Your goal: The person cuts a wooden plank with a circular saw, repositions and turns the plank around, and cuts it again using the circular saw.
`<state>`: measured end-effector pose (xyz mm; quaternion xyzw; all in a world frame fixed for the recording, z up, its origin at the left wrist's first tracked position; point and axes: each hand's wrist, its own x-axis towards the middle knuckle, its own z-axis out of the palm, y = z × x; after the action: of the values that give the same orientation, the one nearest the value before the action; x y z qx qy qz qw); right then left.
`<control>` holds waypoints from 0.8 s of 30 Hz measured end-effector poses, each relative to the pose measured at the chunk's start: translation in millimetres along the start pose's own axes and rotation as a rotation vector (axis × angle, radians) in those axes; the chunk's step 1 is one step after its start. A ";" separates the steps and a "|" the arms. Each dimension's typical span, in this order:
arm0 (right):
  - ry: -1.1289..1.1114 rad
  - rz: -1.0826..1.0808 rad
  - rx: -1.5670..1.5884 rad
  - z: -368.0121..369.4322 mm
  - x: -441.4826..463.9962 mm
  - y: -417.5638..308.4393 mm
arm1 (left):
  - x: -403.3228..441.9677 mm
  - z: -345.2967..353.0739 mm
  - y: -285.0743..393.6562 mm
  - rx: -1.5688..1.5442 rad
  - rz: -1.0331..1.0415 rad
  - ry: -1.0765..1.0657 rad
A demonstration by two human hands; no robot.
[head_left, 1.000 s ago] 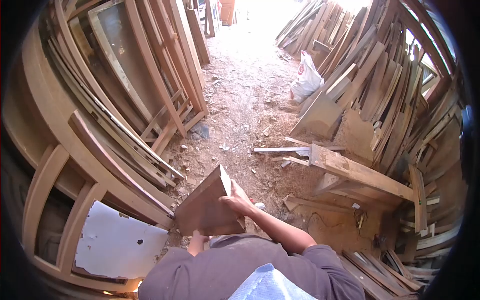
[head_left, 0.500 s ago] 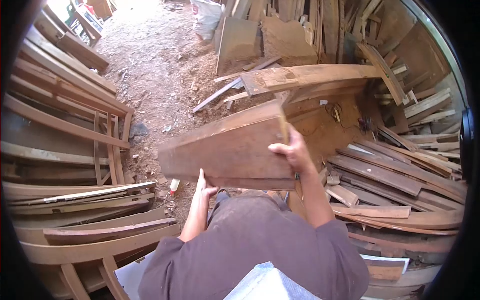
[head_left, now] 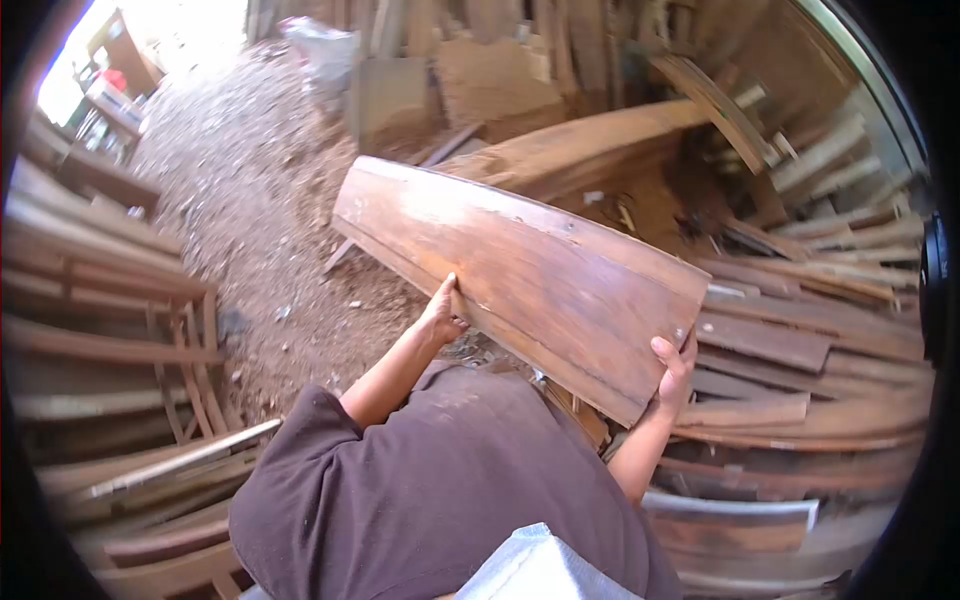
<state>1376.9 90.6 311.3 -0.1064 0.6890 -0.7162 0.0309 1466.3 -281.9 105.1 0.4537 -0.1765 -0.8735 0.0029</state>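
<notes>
A reddish-brown wooden panel [head_left: 530, 270] with a raised rim along its long sides is held up in front of my body, slanting down to the right. My left hand [head_left: 443, 312] grips its near long edge, thumb on the face and the other fingers partly hidden below. At the right end, my right hand [head_left: 676, 372] holds the short edge near the corner, its thumb over the face and its fingers at the edge and behind.
A thick wooden beam [head_left: 600, 140] lies beyond the panel. Stacked boards [head_left: 770, 340] fill the right side. Wooden frames [head_left: 100, 345] lean at the left. Debris covers the floor [head_left: 265, 220], and a white bag [head_left: 322, 52] stands at the back.
The view has swung to the right. The panel has been raised and turned, so its broad face now shows and slants down to the right. Both hands remain on it.
</notes>
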 end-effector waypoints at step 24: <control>-0.387 0.192 0.056 25.6 372.3 89.8 | 257.5 -57.8 69.4 -0.480 0.244 0.151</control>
<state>1009.6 -9.9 263.6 -0.1749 0.6570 -0.6952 0.2334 1349.9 -407.2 -107.6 0.4791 -0.0169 -0.8474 0.2284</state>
